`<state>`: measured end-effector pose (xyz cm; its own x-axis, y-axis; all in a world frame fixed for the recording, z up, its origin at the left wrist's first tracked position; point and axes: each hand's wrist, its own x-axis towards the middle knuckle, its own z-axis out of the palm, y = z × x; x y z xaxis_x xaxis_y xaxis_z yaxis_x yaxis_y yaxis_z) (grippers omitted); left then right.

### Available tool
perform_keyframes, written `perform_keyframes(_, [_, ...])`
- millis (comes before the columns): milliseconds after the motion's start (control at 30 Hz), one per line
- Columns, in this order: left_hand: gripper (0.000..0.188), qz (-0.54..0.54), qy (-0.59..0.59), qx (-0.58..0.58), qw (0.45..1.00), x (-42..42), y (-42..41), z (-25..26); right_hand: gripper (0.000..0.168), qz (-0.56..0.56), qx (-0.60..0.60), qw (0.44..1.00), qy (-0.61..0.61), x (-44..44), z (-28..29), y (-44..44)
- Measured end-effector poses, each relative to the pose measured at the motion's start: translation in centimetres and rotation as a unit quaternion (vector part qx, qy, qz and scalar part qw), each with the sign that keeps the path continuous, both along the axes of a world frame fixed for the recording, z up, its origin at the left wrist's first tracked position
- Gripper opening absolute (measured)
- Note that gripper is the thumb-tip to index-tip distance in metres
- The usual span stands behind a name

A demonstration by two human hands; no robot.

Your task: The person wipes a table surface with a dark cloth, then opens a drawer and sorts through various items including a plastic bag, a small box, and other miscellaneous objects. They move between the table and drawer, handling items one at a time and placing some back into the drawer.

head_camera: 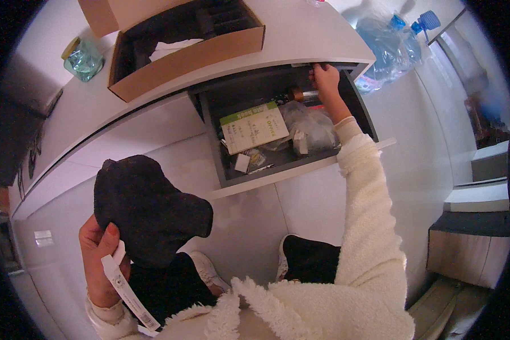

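My left hand [102, 255] grips a soft black cloth item [146, 208], bunched so that its exact kind is unclear. From the same hand hangs a white paper label strip [129, 293] bearing print and a barcode. My right hand [326, 80] reaches over a pulled-out drawer [255, 180], its fingertips curled at the drawer's back, under the cabinet top. Whether those fingers hold anything is hidden. In the drawer lie a notepad [255, 129] with handwriting, a clear plastic bag [308, 125], a small white box [242, 162] and a pen [261, 169].
On the white cabinet top [297, 36] stands an open cardboard box [191, 59] with dark contents, left of it a greenish glass jar [83, 61]. Blue-tinted water bottles [386, 46] in plastic wrap are beyond the cabinet's right end. A wooden-sided box [463, 250] sits at right.
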<state>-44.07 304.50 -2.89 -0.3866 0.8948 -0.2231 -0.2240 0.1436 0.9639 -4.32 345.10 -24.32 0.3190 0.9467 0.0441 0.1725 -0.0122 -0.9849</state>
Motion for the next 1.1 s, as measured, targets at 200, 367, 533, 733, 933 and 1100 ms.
perform_keyframes(200, [0.036, -0.042, -0.031, -0.006, 0.999, 0.2, 1.2, -0.2, 0.018, -0.055, 0.067, 0.964, -0.251, 6.0, -4.4, 4.1])
perform_keyframes(367, [0.035, -0.013, -0.017, -0.015, 1.0, -0.1, -0.1, 0.4, 0.018, 0.032, -0.058, 0.983, 0.172, 0.0, 0.3, 0.4])
perform_keyframes(533, [0.033, -0.022, -0.026, -0.006, 0.999, 0.1, 0.2, -0.1, 0.026, -0.067, 0.013, 0.982, -0.179, 2.9, 0.6, 0.4])
perform_keyframes(733, [0.034, -0.008, -0.014, -0.016, 1.0, -0.2, -0.1, -0.1, 0.033, -0.06, 0.094, 0.904, -0.412, 1.6, -1.2, 0.3])
perform_keyframes(933, [0.035, -0.014, -0.005, -0.017, 1.0, 0.1, 0.3, -0.2, 0.019, -0.013, -0.002, 1.0, 0.028, 2.4, -3.4, 1.8])
perform_keyframes(1100, [0.035, -0.017, -0.006, -0.03, 0.999, 0.5, 0.8, -0.2, 0.024, -0.045, 0.042, 0.985, -0.162, 4.2, -2.9, 2.1])
